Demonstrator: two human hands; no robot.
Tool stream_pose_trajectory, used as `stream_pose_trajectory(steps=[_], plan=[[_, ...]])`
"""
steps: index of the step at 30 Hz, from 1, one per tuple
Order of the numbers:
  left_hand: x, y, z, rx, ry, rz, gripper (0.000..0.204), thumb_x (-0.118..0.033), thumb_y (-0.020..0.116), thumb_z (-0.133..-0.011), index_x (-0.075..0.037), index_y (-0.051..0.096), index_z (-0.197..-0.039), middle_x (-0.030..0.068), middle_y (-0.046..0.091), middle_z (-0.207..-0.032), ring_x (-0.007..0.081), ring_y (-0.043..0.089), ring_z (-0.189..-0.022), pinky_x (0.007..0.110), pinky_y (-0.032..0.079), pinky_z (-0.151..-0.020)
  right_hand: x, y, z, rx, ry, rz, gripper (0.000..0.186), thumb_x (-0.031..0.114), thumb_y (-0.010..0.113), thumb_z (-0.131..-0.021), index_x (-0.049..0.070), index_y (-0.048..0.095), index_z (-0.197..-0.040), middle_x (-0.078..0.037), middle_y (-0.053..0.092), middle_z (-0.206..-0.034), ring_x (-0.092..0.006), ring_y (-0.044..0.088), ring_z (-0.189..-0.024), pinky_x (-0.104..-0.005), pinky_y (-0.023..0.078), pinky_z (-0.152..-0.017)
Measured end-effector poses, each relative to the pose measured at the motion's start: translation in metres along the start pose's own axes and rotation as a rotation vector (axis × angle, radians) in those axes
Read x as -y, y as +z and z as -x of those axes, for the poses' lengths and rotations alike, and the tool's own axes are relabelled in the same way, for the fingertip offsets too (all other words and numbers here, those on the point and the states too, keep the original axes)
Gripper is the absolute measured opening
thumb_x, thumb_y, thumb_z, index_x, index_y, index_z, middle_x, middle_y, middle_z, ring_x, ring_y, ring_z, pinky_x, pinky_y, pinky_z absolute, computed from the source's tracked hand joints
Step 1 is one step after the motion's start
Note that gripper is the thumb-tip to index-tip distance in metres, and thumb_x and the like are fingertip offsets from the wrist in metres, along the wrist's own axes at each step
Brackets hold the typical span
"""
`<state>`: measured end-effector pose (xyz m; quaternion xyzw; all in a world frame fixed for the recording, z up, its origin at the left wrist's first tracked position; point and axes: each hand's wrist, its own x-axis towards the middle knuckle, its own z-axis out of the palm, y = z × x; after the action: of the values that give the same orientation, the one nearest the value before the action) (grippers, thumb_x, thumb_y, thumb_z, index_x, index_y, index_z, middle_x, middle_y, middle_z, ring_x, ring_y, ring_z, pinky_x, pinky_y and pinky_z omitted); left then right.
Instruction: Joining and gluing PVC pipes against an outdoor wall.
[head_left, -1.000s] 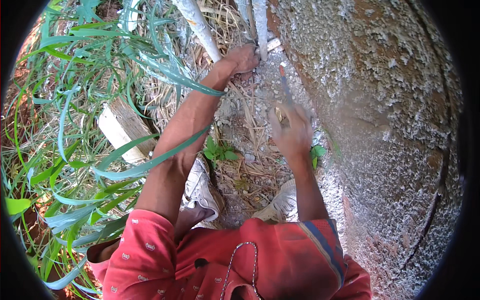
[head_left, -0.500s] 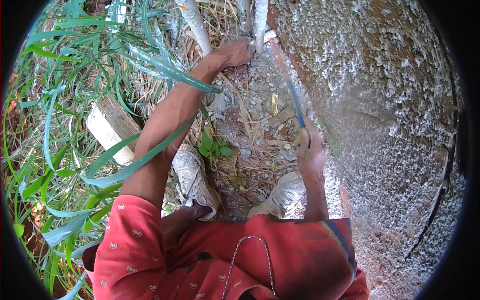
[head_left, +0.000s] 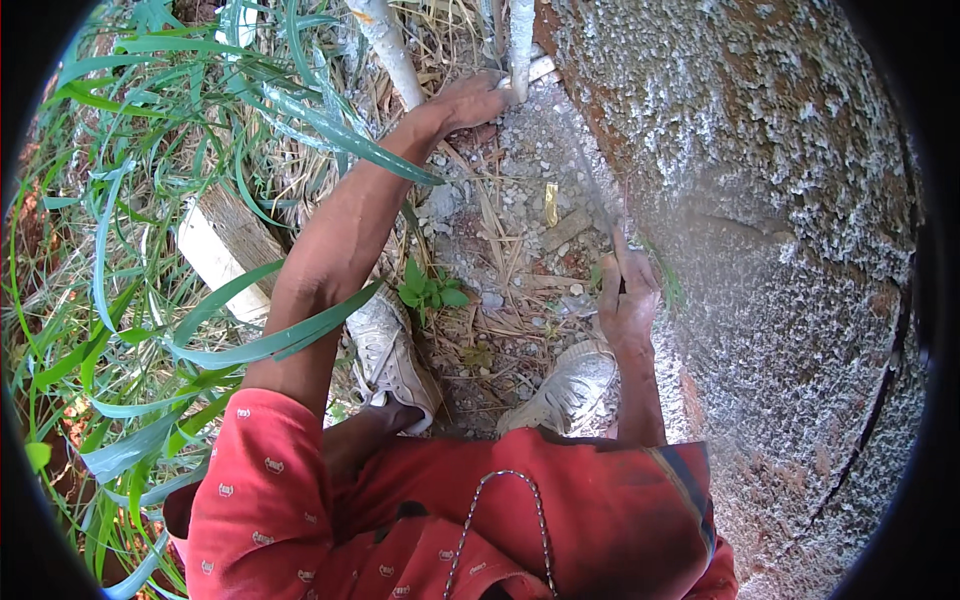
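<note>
My left hand (head_left: 472, 102) reaches to the top middle with its fingers closed at the foot of a thin white-coated pole (head_left: 521, 45). A short whitish bar (head_left: 541, 68) runs behind the pole at its fingertips, and the hand seems to grip it; the fingers partly hide this. On the right, my right hand (head_left: 630, 290) is closed round the lower end of a long thin blade-like tool (head_left: 597, 183). The tool points up toward the bar's end, grey and blurred, and its exact kind is unclear. Its grip is hidden in the fist.
A rough, white-speckled wall (head_left: 780, 230) rises close on the right. Long green leaves (head_left: 330, 135) hang over my left forearm. Another whitish pole (head_left: 388, 50) stands left of the first. A pale wooden block (head_left: 228, 255) lies left; a gold wrapper (head_left: 551, 204) lies on the gravel.
The tool has turned in my right hand's grip, from a blue and reddish look to a thin grey streak. My right hand has shifted slightly right and down. The left hand stays nearly still.
</note>
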<state>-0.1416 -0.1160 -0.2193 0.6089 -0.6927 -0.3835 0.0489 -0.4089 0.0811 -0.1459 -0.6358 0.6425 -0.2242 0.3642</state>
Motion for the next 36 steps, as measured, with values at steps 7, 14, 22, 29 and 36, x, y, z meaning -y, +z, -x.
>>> stream_pose_trajectory(steps=[7, 14, 22, 29, 36], plan=[[-0.044, 0.007, 0.016, -0.242, -0.176, -0.115, 0.083, -0.073, 0.039, -0.070, 0.006, 0.059, -0.086, 0.0267, 0.059, -0.086, 0.0377, 0.058, -0.086, 0.046, 0.043, -0.078, -0.002, 0.007, -0.004, -0.037, -0.017, -0.009, 0.036, 0.013, 0.046, -0.087, 0.009, 0.045, -0.123, -0.014, 0.051, -0.082, -0.0235, 0.051, -0.066, -0.0349, 0.044, -0.061], [-0.047, 0.001, 0.015, -0.195, -0.204, -0.163, 0.072, -0.063, 0.047, -0.071, 0.006, 0.060, -0.086, 0.0268, 0.059, -0.087, 0.0378, 0.058, -0.085, 0.044, 0.045, -0.076, -0.003, 0.010, -0.018, -0.053, 0.044, -0.009, 0.034, 0.009, 0.049, -0.085, 0.007, 0.050, -0.118, -0.015, 0.053, -0.078, -0.0250, 0.053, -0.064, -0.0335, 0.044, -0.059], [-0.035, -0.001, 0.005, -0.112, -0.146, -0.127, 0.067, -0.061, 0.048, -0.071, 0.003, 0.062, -0.086, 0.0249, 0.060, -0.085, 0.0363, 0.060, -0.081, 0.043, 0.046, -0.072, -0.007, 0.021, -0.032, -0.162, -0.155, 0.018, 0.037, 0.003, 0.047, -0.083, 0.008, 0.049, -0.120, -0.018, 0.056, -0.083, -0.0248, 0.057, -0.067, -0.0352, 0.047, -0.061], [-0.035, -0.001, 0.007, -0.103, -0.107, -0.084, 0.064, -0.060, 0.048, -0.072, -0.001, 0.061, -0.091, 0.0238, 0.060, -0.085, 0.0345, 0.060, -0.078, 0.043, 0.047, -0.071, 0.003, 0.019, -0.061, -0.040, -0.005, -0.037, 0.042, 0.004, 0.045, -0.083, 0.018, 0.048, -0.122, -0.024, 0.058, -0.099, -0.0316, 0.062, -0.080, -0.0348, 0.052, -0.074], [-0.049, -0.005, 0.016, -0.119, -0.218, -0.136, 0.068, -0.061, 0.050, -0.072, 0.000, 0.058, -0.099, 0.0222, 0.061, -0.089, 0.0338, 0.059, -0.086, 0.042, 0.046, -0.077, 0.000, 0.023, -0.074, 0.045, -0.038, 0.146, 0.050, 0.002, 0.045, -0.080, 0.021, 0.042, -0.127, -0.022, 0.059, -0.100, -0.0326, 0.062, -0.082, -0.0357, 0.050, -0.080]])
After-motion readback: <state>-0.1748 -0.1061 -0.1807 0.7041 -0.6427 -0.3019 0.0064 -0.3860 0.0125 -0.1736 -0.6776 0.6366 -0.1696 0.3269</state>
